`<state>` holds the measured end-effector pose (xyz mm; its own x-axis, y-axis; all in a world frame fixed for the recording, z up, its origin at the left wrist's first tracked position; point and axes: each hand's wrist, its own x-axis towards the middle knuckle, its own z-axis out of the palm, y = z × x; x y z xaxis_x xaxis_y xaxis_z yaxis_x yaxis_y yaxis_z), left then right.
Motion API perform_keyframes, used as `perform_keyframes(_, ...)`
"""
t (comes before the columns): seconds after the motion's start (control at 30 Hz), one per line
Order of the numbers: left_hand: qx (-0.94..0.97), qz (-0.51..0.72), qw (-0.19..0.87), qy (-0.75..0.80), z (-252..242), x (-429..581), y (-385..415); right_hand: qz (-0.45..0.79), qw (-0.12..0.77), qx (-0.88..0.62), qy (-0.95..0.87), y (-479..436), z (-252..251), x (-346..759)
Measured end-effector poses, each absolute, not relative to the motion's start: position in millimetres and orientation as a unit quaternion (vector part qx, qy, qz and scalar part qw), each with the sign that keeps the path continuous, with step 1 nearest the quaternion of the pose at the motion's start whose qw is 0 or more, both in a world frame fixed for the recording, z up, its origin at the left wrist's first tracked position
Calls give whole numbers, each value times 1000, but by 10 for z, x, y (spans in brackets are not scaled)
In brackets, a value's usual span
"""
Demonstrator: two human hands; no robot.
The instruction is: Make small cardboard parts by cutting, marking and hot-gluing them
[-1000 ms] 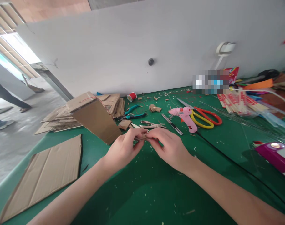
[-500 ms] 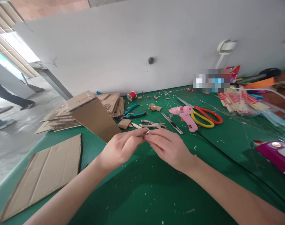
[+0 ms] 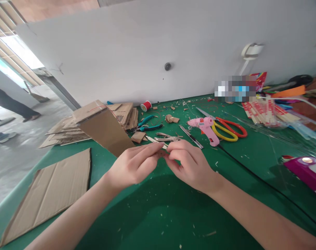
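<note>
My left hand (image 3: 133, 165) and my right hand (image 3: 190, 165) meet fingertip to fingertip above the green table (image 3: 158, 215). Both pinch a small brown cardboard piece (image 3: 161, 152) between them; most of it is hidden by the fingers. Just behind the hands lie metal pliers (image 3: 168, 138) and a folded cardboard wedge (image 3: 104, 130).
A flat cardboard sheet (image 3: 48, 192) lies at the left, a stack of cardboard (image 3: 66, 133) behind it. Teal pliers (image 3: 148, 125), red thread spool (image 3: 146, 106), pink glue gun (image 3: 206, 128), red-yellow scissors (image 3: 229, 130), a utility knife (image 3: 191, 138); a magenta device (image 3: 307, 172) at right.
Both hands have shifted slightly toward me and reworked their pinch on the small piece; the right fingers have curled more. Nothing else on the table has moved.
</note>
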<state>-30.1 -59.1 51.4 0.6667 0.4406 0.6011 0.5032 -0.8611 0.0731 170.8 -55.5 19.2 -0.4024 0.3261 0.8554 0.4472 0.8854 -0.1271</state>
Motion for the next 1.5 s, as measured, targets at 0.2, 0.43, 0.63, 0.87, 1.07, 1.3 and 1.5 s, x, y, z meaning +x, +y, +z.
perform_keyframes(0.2, -912, -275, 15, -303, 502, -310, -586, -21, 469, -219, -855, -553, 178, 1704)
perform_keyframes(0.43, -850, -296, -167, -402, 543, -255, -546, 190, 478, -284, -809, -564, 203, 1637)
perform_keyframes(0.63, -697, -329, -514, -377, 602, -141, -553, 458, 525, -309, -648, -536, 249, 1572)
perform_keyframes(0.87, -649, -345, -577, -356, 600, -144, -548, 577, 524, -302, -548, -514, 259, 1534)
perform_keyframes(1.07, -651, -348, -576, -352, 589, -153, -540, 523, 492, -332, -611, -495, 259, 1583)
perform_keyframes(1.3, -562, -438, -516, -476, 429, -169, -382, -62, 162, -490, -854, -317, 97, 1794)
perform_keyframes(1.5, -508, -446, -499, -542, 289, -189, -274, -87, 157, -512, -840, -283, 12, 1773)
